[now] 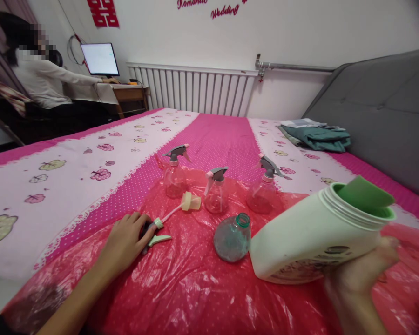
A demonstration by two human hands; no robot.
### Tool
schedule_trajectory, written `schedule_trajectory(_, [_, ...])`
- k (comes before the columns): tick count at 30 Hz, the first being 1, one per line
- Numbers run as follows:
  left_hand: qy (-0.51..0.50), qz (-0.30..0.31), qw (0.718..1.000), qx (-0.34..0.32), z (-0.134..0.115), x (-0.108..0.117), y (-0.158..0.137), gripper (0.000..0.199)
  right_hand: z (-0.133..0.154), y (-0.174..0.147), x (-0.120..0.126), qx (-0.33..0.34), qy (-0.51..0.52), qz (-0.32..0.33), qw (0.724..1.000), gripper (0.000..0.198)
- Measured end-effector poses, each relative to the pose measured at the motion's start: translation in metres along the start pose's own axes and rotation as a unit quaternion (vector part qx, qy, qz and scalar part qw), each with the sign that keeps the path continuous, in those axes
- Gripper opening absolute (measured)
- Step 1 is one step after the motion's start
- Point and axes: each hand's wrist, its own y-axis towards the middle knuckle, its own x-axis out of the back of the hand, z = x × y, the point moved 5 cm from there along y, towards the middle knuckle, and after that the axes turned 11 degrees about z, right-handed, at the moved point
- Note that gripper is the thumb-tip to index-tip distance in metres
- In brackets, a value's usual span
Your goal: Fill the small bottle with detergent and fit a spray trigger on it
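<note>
My right hand (365,267) grips a large white jug (310,237) with a green pouring spout (365,194) in its open mouth. The jug is tilted, mouth up to the right, its base beside a round bottle (232,238). That bottle has an open green neck and no sprayer on it. My left hand (134,232) is closed around a spray trigger head (157,232) with a pale green collar and trigger, lying on the red plastic sheet (181,288). Its thin tube points at a small pale yellow piece (191,201); whether they touch I cannot tell.
Three clear spray bottles with grey and pink heads, a left one (175,179), a middle one (216,193) and a right one (262,193), stand behind. Folded clothes (317,135) lie by the grey headboard (380,97). A person (45,79) sits at a desk, far left.
</note>
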Motion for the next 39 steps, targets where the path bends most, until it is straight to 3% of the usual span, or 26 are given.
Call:
schedule_trajectory(16, [-0.004, -0.004, 1.0, 0.0, -0.001, 0.0, 0.0, 0.052, -0.006, 0.003, 0.007, 0.037, 0.001, 0.026, 0.999, 0.05])
schedule_trajectory(24, [-0.002, 0.003, 1.0, -0.005, -0.001, -0.002, 0.0, 0.051, -0.009, 0.004, 0.009, -0.007, 0.003, 0.01, 1.0, 0.045])
schedule_trajectory(39, [-0.006, -0.001, 1.0, -0.004, -0.003, -0.001, 0.0, 0.049, -0.003, 0.002, 0.005, -0.002, -0.018, 0.016, 1.0, 0.051])
